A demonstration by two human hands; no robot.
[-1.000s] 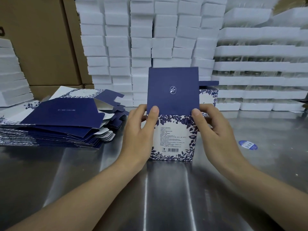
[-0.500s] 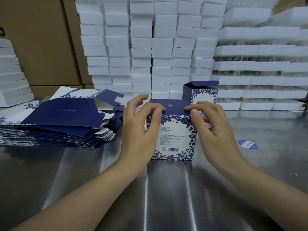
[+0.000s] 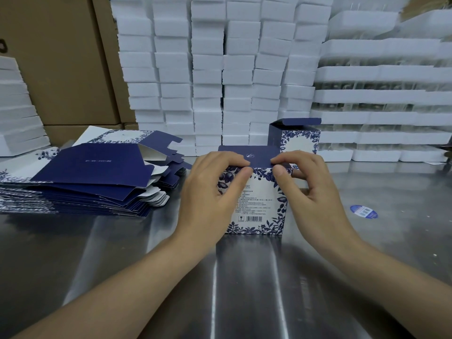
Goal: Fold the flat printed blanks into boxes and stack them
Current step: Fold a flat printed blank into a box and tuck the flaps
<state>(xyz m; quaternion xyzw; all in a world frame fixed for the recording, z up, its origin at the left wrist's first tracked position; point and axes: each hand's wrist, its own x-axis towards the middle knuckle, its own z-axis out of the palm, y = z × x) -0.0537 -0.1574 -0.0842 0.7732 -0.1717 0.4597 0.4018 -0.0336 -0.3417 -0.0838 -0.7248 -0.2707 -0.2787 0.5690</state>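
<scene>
Box (image 3: 259,199) stands upright on the table (image 3: 244,277). Left hand (image 3: 210,189) and right hand (image 3: 315,189) both pinch the box's front top edge: curled fingers on the navy lid (image 3: 256,155), thumbs on the printed front. Probably seating the tuck flap, one hand per corner so it goes in square. Flat blanks (image 3: 85,177) piled left of the box, within reach. One folded box (image 3: 298,140), lid ajar, just behind its right corner, likely the stack's start.

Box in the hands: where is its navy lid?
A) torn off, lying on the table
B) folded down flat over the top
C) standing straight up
B: the navy lid lies flat over the box, the left hand and right hand pinching its front edge.
</scene>
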